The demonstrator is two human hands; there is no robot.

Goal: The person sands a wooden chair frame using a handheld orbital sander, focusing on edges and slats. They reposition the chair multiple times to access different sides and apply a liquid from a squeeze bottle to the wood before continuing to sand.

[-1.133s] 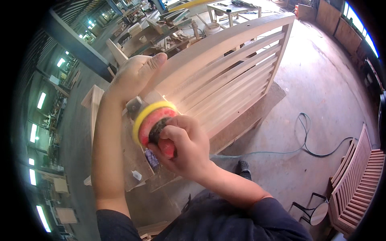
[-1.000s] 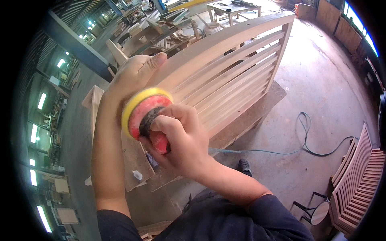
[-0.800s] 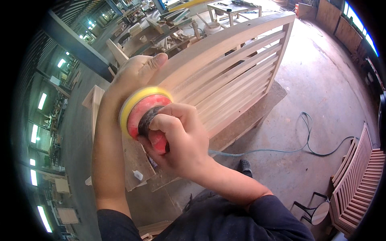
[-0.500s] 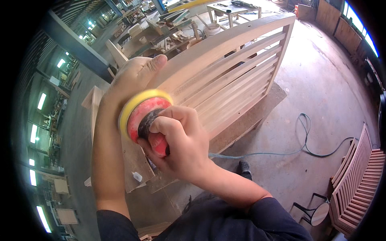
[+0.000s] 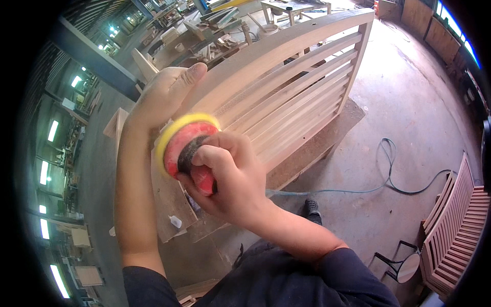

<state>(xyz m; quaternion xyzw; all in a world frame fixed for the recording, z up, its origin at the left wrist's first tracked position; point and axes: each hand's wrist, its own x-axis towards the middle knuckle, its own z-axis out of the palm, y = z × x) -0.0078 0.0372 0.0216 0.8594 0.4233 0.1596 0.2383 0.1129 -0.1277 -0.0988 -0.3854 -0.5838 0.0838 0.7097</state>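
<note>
My right hand (image 5: 225, 176) is wrapped round a red and black palm sander (image 5: 190, 148) with a yellow pad. The pad is against the near left part of a curved, slatted wooden panel (image 5: 286, 38), which looks like a bench back. My left hand (image 5: 166, 97) holds the panel's top rail at its left end, thumb along the face. Its other fingers are mostly hidden behind the wood. The left forearm runs close beside the sander's pad.
A worn wooden work table (image 5: 307, 166) bears the panel; a small white bottle (image 5: 175, 221) lies at its near side. A thin hose (image 5: 348, 191) trails over the floor. Slatted bench parts (image 5: 450, 230) and a round-topped stool (image 5: 408, 268) stand at right. Wood pieces (image 5: 215, 30) clutter the back.
The sander has shifted slightly right and up in the view, while my left hand appears a little further left. Both hands keep their hold. The panel sits slightly higher in the picture.
</note>
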